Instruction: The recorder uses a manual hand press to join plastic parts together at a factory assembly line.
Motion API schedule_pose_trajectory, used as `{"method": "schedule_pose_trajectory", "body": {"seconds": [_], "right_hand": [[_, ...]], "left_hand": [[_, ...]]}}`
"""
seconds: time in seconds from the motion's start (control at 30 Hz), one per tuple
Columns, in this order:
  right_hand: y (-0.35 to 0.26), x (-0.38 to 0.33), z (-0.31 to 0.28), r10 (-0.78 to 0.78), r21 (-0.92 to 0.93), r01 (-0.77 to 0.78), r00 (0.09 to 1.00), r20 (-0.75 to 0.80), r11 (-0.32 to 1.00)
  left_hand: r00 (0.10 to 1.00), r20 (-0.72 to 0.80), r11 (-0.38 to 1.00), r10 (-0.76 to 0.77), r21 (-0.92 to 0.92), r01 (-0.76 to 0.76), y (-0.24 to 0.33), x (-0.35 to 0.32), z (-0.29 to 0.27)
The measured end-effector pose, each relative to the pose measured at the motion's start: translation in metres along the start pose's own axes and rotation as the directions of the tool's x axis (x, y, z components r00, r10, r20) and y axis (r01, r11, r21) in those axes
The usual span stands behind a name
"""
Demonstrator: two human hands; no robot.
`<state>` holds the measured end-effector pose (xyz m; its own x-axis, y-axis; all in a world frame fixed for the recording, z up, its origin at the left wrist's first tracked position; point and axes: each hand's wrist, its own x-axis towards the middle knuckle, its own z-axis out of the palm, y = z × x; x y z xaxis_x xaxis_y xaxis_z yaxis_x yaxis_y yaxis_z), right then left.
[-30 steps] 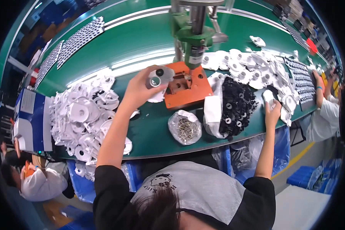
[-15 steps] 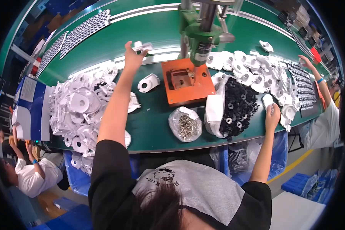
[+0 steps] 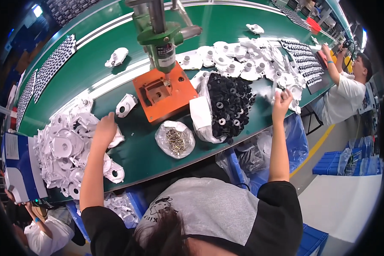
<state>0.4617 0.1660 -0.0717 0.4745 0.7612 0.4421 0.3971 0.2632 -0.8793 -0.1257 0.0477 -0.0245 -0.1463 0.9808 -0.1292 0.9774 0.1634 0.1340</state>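
My left hand (image 3: 105, 130) is over the right edge of a heap of white plastic housings (image 3: 64, 147), beside one housing (image 3: 117, 139). Its fingers are blurred, so their grip does not show. My right hand (image 3: 281, 105) is at the near side of a spread of white housings with raised round collars (image 3: 248, 67). Its thumb and fingertips close on a white plastic housing (image 3: 269, 92), which is smeared by motion. Another white housing (image 3: 126, 106) lies alone left of the orange fixture (image 3: 181, 94) under a green press (image 3: 160, 36).
A clear bag of metal pins (image 3: 176, 141) and a bag of black rings (image 3: 231, 104) stand near the front edge. One white housing (image 3: 116, 57) rests on the green belt (image 3: 94, 42). A co-worker (image 3: 345, 87) sits at right. Blue bins (image 3: 296, 141) stand below the table.
My view has turned, shifting the scene leftward. My left hand has come back from the belt to the heap, leaving a white housing on the belt. My right hand has moved to the collared housings.
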Motion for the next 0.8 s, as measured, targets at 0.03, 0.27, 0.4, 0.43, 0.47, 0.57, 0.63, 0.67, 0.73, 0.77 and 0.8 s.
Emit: {"method": "schedule_pose_trajectory", "body": {"seconds": [0.03, 0.27, 0.4, 0.43, 0.47, 0.57, 0.63, 0.67, 0.73, 0.77, 0.8], "right_hand": [[-0.004, 0.001, -0.002, 0.049, 0.139, -0.05, 0.999, 0.012, 0.989], [-0.106, -0.039, 0.031, 0.011, 0.243, -0.074, 0.968, 0.25, 0.967], [-0.139, -0.061, 0.048, -0.036, 0.311, -0.098, 0.916, 0.4, 0.945], [-0.147, -0.066, 0.051, -0.03, 0.313, -0.125, 0.894, 0.447, 0.942], [-0.159, -0.074, 0.059, -0.087, 0.365, -0.099, 0.884, 0.459, 0.926], [-0.193, -0.1, 0.08, -0.333, 0.518, 0.018, 0.786, 0.521, 0.855], [-0.218, -0.12, 0.097, -0.465, 0.581, 0.072, 0.683, 0.564, 0.811], [-0.228, -0.133, 0.105, -0.482, 0.603, 0.042, 0.647, 0.591, 0.796], [-0.25, -0.147, 0.123, -0.617, 0.583, 0.24, 0.476, 0.626, 0.777], [-0.26, -0.156, 0.131, -0.664, 0.582, 0.322, 0.431, 0.611, 0.746], [-0.268, -0.162, 0.137, -0.689, 0.586, 0.363, 0.383, 0.615, 0.724]], "left_hand": [[0.997, -0.063, 0.999, 0.043, -0.026, -0.045, -0.001, -0.003, -0.004], [0.978, 0.149, 0.956, 0.148, 0.233, -0.18, 0.016, -0.048, -0.024], [0.977, 0.052, 0.968, 0.207, 0.131, -0.212, 0.002, -0.047, 0.003], [0.972, 0.045, 0.972, 0.232, 0.036, -0.234, -0.002, -0.045, 0.002], [0.975, -0.001, 0.97, 0.221, -0.103, -0.22, -0.006, -0.042, 0.0], [0.999, 0.034, 0.736, 0.026, -0.677, 0.004, 0.014, -0.045, -0.033], [0.974, 0.194, -0.016, 0.114, -0.98, 0.197, 0.018, -0.047, -0.031], [0.958, 0.161, -0.217, 0.238, -0.952, 0.214, 0.031, -0.05, -0.035], [0.969, 0.177, -0.343, 0.171, -0.911, 0.227, 0.078, -0.071, -0.057], [0.959, 0.224, -0.361, 0.176, -0.891, 0.275, 0.091, -0.077, -0.057], [0.964, 0.118, -0.417, 0.238, -0.884, 0.211, 0.098, -0.083, -0.047]]}}
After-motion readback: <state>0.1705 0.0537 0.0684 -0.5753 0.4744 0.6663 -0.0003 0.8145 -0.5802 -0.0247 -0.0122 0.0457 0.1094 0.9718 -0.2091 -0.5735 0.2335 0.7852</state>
